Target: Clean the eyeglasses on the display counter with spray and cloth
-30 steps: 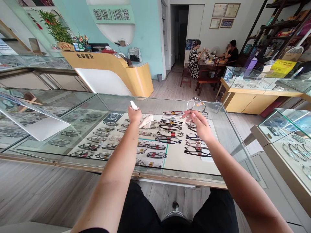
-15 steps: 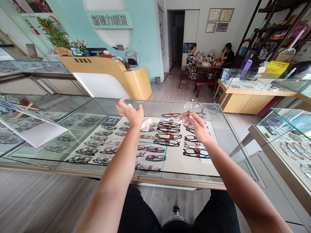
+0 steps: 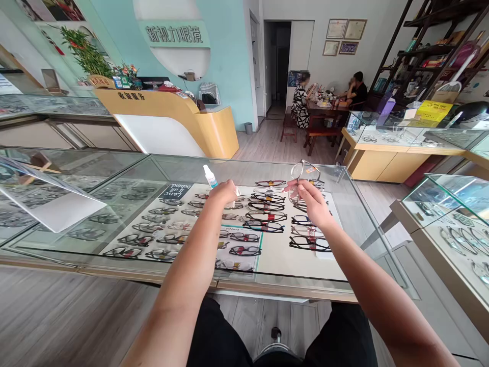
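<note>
My right hand (image 3: pixel 314 204) pinches a pair of eyeglasses (image 3: pixel 297 171) with thin rims, held up above the glass counter with its lenses upright. My left hand (image 3: pixel 224 192) is closed on a white cloth (image 3: pixel 231 205) over the countertop; its fingertips are mostly hidden behind the hand. Just beyond that hand, a small white spray bottle (image 3: pixel 210 176) with a blue label stands on the glass. Several dark-framed eyeglasses (image 3: pixel 266 206) lie in a column between my hands, and more frames (image 3: pixel 310 243) lie below my right hand.
The glass display counter (image 3: pixel 280 265) spans the space before me, with rows of glasses inside. A white folded board (image 3: pixel 57 204) stands at left. Another glass case (image 3: pixel 451 199) is on the right. Two people sit at a far table (image 3: pixel 324 109).
My left hand has come down from an open, raised pose and closed on the white cloth, uncovering the spray bottle. My right hand still holds the eyeglasses almost in place.
</note>
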`<state>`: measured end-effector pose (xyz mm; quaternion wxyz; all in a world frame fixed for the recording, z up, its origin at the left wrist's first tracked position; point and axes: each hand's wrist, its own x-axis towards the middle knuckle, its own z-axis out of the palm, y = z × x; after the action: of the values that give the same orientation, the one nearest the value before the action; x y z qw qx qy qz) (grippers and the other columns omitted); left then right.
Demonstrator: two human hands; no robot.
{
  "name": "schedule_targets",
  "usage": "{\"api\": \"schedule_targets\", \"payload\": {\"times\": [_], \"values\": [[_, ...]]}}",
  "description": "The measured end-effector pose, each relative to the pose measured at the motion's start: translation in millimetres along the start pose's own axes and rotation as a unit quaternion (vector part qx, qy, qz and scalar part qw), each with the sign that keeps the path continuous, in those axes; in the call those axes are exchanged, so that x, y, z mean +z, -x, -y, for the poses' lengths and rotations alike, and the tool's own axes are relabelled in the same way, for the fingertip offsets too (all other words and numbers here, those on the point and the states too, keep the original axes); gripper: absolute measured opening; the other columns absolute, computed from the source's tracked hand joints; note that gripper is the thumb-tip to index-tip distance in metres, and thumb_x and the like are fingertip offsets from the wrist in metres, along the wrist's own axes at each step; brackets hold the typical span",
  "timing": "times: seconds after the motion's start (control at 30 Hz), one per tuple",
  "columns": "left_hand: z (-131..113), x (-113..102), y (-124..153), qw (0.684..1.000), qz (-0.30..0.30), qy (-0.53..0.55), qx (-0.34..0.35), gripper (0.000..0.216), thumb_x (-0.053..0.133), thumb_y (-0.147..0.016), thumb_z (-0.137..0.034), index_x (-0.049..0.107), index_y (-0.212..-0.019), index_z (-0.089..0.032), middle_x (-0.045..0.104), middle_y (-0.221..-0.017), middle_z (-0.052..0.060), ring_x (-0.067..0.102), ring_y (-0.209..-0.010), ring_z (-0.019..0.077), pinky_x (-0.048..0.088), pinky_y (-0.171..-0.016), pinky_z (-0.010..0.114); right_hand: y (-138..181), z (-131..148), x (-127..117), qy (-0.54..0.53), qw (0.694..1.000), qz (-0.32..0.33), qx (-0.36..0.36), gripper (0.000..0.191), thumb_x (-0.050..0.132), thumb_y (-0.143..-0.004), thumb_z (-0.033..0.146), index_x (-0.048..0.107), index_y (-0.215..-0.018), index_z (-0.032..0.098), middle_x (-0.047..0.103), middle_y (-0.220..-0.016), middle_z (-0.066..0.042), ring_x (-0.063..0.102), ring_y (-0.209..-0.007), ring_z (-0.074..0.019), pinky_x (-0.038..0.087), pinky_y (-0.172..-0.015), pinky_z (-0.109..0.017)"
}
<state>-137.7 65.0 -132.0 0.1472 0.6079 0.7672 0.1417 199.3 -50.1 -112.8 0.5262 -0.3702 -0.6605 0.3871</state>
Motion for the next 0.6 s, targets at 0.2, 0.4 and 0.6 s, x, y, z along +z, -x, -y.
{"api": "schedule_targets", "payload": {"times": [0.2, 0.4, 0.6], "values": [[-7.4, -4.8, 0.8, 0.997, -0.036, 0.058, -0.029, 0.015, 0.068, -0.097, -0.033, 0.075, -0.103, -0.021, 0.08, -0.137, 0.028, 0.072, -0.137, 0.0485, 0.053, -0.114, 0.057, -0.3, -0.3, -0.2, -0.011, 1.0, -0.003, 0.0, 0.054, 0.058, -0.109, 0.078, 0.081, -0.119, 0.03, 0.084, -0.118, -0.006, 0.066, -0.1, -0.0279, 0.056, -0.096, -0.044], [-13.0, -17.4, 1.7, 0.972, -0.104, 0.208, -0.038, 0.019, 0.057, -0.105, -0.037, 0.068, -0.096, -0.024, 0.082, -0.121, 0.022, 0.074, -0.125, 0.0445, 0.056, -0.104, 0.052, -0.7, -0.5, -0.9, -0.012, 1.0, -0.004, -0.003, 0.053, 0.057, -0.11, 0.076, 0.081, -0.121, 0.03, 0.084, -0.12, -0.006, 0.065, -0.101, -0.0272, 0.054, -0.096, -0.042], [-26.1, -25.0, 6.5, 0.906, -0.119, 0.405, -0.023, 0.031, 0.072, -0.097, -0.055, 0.072, -0.101, -0.024, 0.084, -0.115, 0.01, 0.077, -0.117, 0.0332, 0.062, -0.094, 0.04, -1.5, -0.9, -1.1, -0.006, 1.0, -0.007, -0.004, 0.055, 0.057, -0.109, 0.08, 0.081, -0.119, 0.031, 0.085, -0.122, -0.007, 0.067, -0.103, -0.0281, 0.055, -0.097, -0.044]]}}
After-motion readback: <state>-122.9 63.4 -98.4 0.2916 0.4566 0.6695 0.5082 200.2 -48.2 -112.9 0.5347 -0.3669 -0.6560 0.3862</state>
